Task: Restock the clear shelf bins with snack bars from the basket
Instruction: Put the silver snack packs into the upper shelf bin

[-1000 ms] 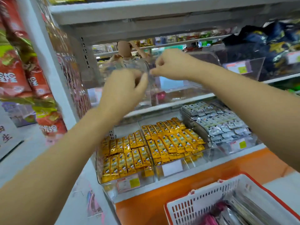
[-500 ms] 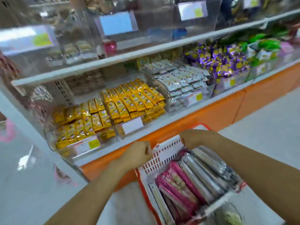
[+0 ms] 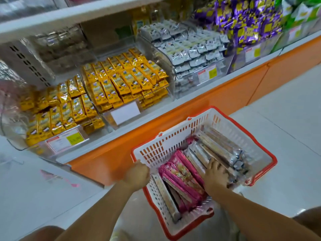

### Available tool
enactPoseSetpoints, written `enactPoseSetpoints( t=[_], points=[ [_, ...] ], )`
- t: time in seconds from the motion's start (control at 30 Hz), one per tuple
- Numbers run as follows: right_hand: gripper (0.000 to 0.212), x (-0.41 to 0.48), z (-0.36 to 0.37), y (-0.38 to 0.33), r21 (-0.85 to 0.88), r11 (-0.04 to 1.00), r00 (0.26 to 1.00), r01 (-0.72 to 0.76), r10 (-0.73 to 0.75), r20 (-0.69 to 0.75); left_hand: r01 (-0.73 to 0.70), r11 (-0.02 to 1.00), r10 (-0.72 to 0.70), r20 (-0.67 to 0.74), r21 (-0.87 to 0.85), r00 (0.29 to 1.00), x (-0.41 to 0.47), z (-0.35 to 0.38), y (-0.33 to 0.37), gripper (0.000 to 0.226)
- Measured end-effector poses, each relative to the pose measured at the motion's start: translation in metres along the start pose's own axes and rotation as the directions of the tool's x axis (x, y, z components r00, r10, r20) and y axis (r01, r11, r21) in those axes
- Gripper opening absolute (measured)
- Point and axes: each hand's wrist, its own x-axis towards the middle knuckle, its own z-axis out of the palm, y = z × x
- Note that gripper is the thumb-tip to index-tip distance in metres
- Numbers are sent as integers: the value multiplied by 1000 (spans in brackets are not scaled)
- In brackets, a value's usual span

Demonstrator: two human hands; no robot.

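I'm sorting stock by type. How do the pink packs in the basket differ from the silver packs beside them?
Colour: the pink packs are bright pink, the silver packs shiny foil. Place: the pink packs lie in the middle of the basket, the silver packs toward its right side. Contact: the right hand reaches onto the silver packs, not the pink packs. Both are long, slim and lie side by side.

Clear bins [image 3: 121, 120] on shelf [image 3: 156, 111]; basket [image 3: 173, 143] on floor [image 3: 286, 119]

Basket [image 3: 173, 145] top clear — bins [image 3: 125, 113] crammed
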Motion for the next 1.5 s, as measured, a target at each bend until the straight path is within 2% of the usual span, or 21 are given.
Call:
enactPoseSetpoints(
  t=[0.13, 0.47, 0.6, 0.73, 0.83, 0.87, 0.9, 0.97, 1.0, 1.03, 1.07, 1.13, 1.17, 1.2, 1.23, 1.27, 1.3, 1.33, 1.37, 1.43, 1.5],
  points=[
    [79, 10, 3, -9, -49, 999, 998, 7, -10, -54, -30, 999, 31, -41, 37, 999, 2, 1, 0, 31],
    [92, 21, 10, -8, -68, 997, 993, 38, -46, -112, -21, 998, 20, -22, -66, 1000, 2, 5, -3, 23],
    [96, 19, 9, -9, -60, 998, 997, 21, -26, -75, 8, 992, -12, -33, -129, 999, 0, 6, -1, 20],
    [95, 20, 2, -4, 90, 996, 1000, 4, -3, -11, 33, 984, -38, -25, -176, 999, -5, 2, 5, 21],
    [105, 26, -6, -4, 321, 947, 991, -21, -24, 135, 101, 944, -85, 63, -315, 994, -8, -2, 9, 14],
    [108, 26, -13, -5, 458, 887, 974, -52, -57, 221, 125, 905, -96, 91, -406, 991, -7, -5, 10, 10],
    [104, 24, -25, -6, 613, 783, 942, -99, -125, 312, 154, 852, -105, 124, -500, 987, -8, -10, 12, 5],
    [62, 12, -53, -6, 856, 463, 845, -232, -340, 413, 196, 739, -110, 172, -645, 979, -5, -22, 17, 11],
    [39, 2, -70, -5, 895, 309, 763, -320, -475, 438, 223, 679, -120, 194, -700, 974, -3, -27, 17, 24],
    [25, -10, -86, -4, 900, 204, 691, -386, -582, 428, 258, 602, -135, 221, -756, 966, -2, -35, 19, 41],
    [16, -20, -100, -4, 903, 154, 650, -400, -648, 398, 290, 486, -135, 257, -825, 957, -3, -43, 22, 59],
    [11, -43, -131, -6, 924, 119, 603, -365, -726, 331, 337, 120, -57, 333, -934, 941, -4, -54, 25, 82],
    [12, -54, -143, -7, 930, 74, 581, -360, -762, 286, 336, -64, -10, 338, -940, 941, -8, -61, 30, 82],
    [9, -63, -153, -9, 933, 10, 597, -359, -766, 238, 313, -215, 20, 316, -925, 948, -9, -65, 33, 77],
    [15, -64, -158, -10, 931, -65, 634, -358, -749, 192, 280, -306, 28, 286, -910, 958, -10, -70, 38, 72],
    [19, -65, -161, -9, 918, -130, 647, -375, -745, 159, 246, -383, 25, 257, -890, 966, -9, -72, 40, 72],
    [13, -65, -164, -10, 895, -183, 627, -407, -769, 129, 200, -449, 22, 213, -871, 977, -7, -76, 41, 77],
    [20, -70, -171, -11, 876, -219, 587, -429, -805, 86, 165, -504, 25, 176, -848, 984, -5, -81, 42, 79],
    [40, -70, -176, -12, 866, -225, 529, -446, -847, 53, 131, -535, 11, 148, -834, 989, -5, -89, 45, 74],
    [56, -70, -181, -12, 907, -179, 444, -380, -896, 9, 94, -552, 0, 112, -829, 994, -6, -100, 47, 64],
    [55, -70, -185, -10, 968, -89, 457, -233, -889, 28, 93, -547, -5, 114, -832, 993, -13, -107, 50, 62]
  ],
)
